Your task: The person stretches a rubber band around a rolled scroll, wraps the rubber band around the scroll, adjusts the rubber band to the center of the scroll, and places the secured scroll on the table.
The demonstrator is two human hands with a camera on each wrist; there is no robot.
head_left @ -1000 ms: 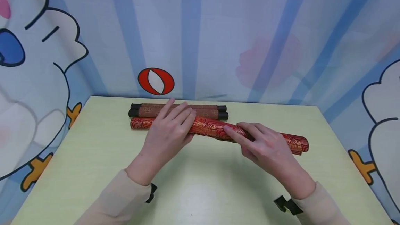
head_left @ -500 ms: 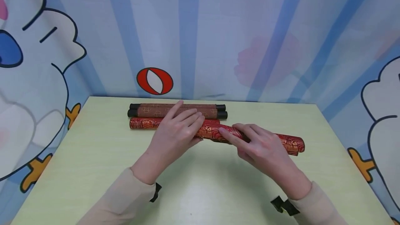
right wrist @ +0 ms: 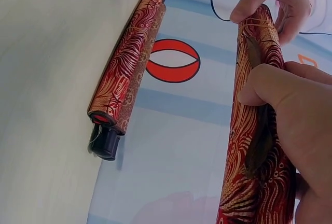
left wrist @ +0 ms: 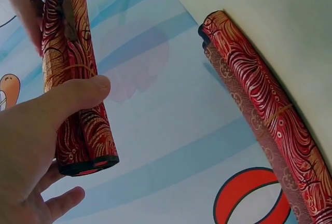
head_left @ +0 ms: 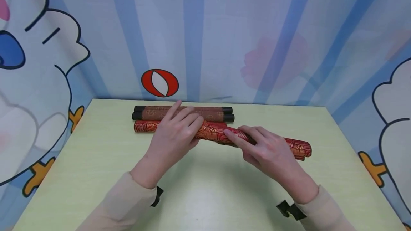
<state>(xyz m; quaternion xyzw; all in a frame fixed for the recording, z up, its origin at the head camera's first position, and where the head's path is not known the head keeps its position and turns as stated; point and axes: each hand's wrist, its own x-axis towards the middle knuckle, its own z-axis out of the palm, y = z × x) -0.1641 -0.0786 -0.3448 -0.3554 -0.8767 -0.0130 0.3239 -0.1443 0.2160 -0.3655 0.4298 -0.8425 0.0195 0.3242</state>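
Note:
A red-and-gold patterned roll (head_left: 210, 131) is held tilted above the table, its right end lower in the head view. My left hand (head_left: 174, 134) grips its left end, the thumb lying across the roll in the left wrist view. Farther along, my right hand (head_left: 271, 149) holds it, with the forefinger stretched along the top. A thin elastic band (left wrist: 72, 68) circles the roll, and dark strips of fabric (right wrist: 259, 146) show in a lengthwise fold. Partly behind my left hand, a second red patterned roll (head_left: 145, 126) lies on the table.
Two brown patterned scrolls (head_left: 210, 116) with black end knobs lie side by side behind the second red roll. The pale table (head_left: 205, 188) meets a printed cloth backdrop (head_left: 218, 45) at its rear edge, with cartoon figures on both sides.
My left hand slid right along the roll, then back left. The held roll and my right hand have shifted slightly left. The rolls on the table stay put.

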